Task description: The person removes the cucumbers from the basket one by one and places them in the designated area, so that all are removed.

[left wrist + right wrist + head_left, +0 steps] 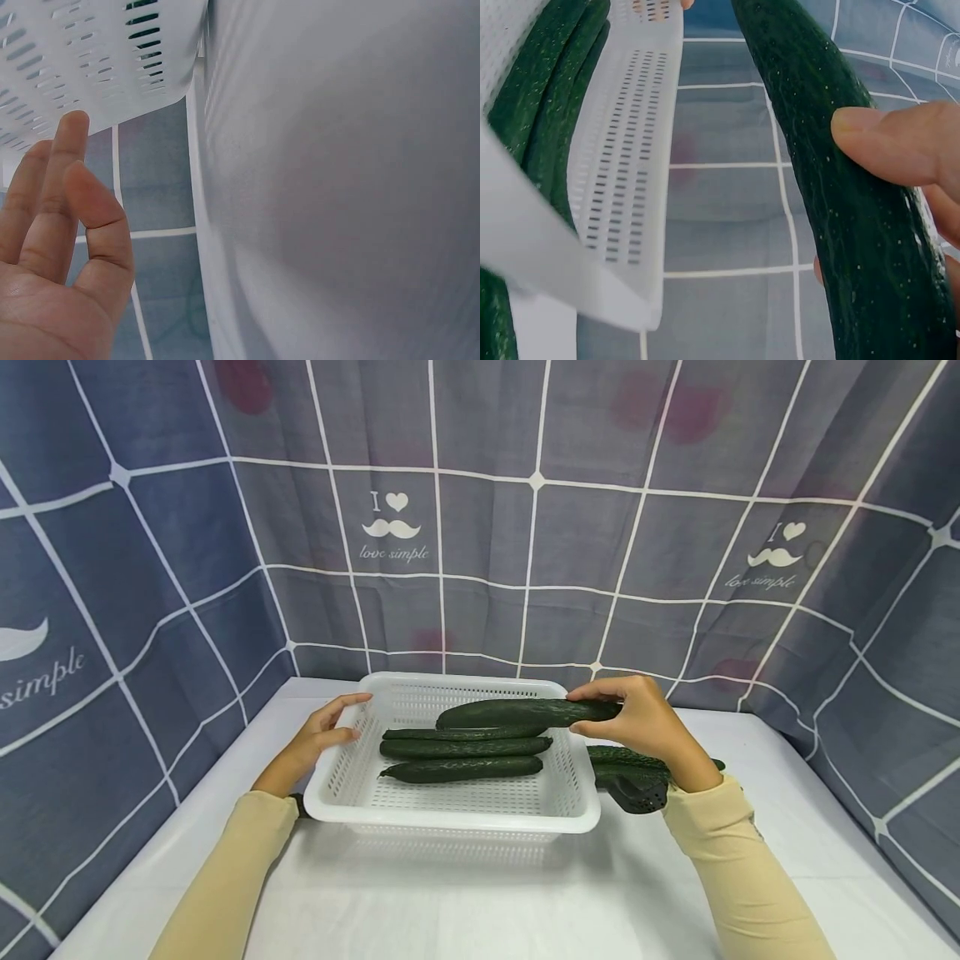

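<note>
Head view: the right hand [647, 720] pinches one cucumber [510, 713] above the white basket [450, 819], toward its two o'clock; three more cucumbers [465, 748] lie inside. Left wrist: the left hand [51, 281] is spread, basket toward eleven o'clock. Right wrist: basket at nine o'clock.

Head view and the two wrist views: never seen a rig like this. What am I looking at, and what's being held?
There's no machine here, just a person's two bare hands. The head view comes from a camera worn on the head, looking forward and down. Each wrist view comes from a camera worn on that wrist.

On the white surface stands a white basket, with three cucumbers visible inside. More cucumbers lie to its right, partly hidden. Another, the held cucumber, is in the grip of the right hand. The left hand is at the basket's left end, holding no cucumber.
</note>
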`<act>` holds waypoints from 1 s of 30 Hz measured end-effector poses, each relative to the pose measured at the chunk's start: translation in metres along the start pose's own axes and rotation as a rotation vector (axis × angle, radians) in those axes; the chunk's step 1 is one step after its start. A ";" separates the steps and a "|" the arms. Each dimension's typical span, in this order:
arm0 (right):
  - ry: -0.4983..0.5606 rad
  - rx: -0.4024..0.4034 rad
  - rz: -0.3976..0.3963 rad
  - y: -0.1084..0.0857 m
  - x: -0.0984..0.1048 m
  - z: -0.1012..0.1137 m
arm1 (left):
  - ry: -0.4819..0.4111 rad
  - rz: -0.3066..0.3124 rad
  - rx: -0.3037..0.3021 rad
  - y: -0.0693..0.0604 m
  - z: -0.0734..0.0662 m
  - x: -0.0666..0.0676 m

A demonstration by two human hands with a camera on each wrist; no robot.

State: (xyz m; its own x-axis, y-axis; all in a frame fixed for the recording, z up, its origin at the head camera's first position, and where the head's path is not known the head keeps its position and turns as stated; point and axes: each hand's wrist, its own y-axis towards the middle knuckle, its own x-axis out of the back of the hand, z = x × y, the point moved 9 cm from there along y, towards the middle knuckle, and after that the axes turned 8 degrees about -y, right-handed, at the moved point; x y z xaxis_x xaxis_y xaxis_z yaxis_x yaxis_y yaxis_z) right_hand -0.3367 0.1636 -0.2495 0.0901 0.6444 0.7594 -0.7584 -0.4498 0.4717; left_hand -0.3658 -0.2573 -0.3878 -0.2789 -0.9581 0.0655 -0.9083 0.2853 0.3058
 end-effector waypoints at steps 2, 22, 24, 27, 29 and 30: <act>-0.010 0.001 -0.003 -0.004 0.001 -0.003 | -0.001 0.005 -0.007 0.000 -0.001 0.000; -0.030 0.039 -0.068 -0.049 0.013 -0.030 | 0.003 -0.001 0.030 -0.001 0.001 -0.001; -0.028 0.049 -0.077 -0.053 0.014 -0.032 | 0.009 -0.002 0.021 -0.001 0.001 0.000; -0.031 0.055 -0.083 -0.059 0.016 -0.035 | 0.013 -0.006 0.010 0.000 0.001 0.000; -0.034 0.046 -0.084 -0.063 0.017 -0.037 | 0.015 -0.006 0.008 0.000 0.001 0.001; -0.036 0.042 -0.083 -0.064 0.017 -0.038 | 0.014 -0.005 0.008 0.000 0.001 0.001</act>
State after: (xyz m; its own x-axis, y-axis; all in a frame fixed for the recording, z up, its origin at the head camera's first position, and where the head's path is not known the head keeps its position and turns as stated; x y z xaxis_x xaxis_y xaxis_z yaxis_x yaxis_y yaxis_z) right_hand -0.3111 0.2275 -0.2840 0.1757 0.6583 0.7320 -0.7196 -0.4216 0.5518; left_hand -0.3661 -0.2583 -0.3892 -0.2696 -0.9599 0.0776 -0.9124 0.2803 0.2984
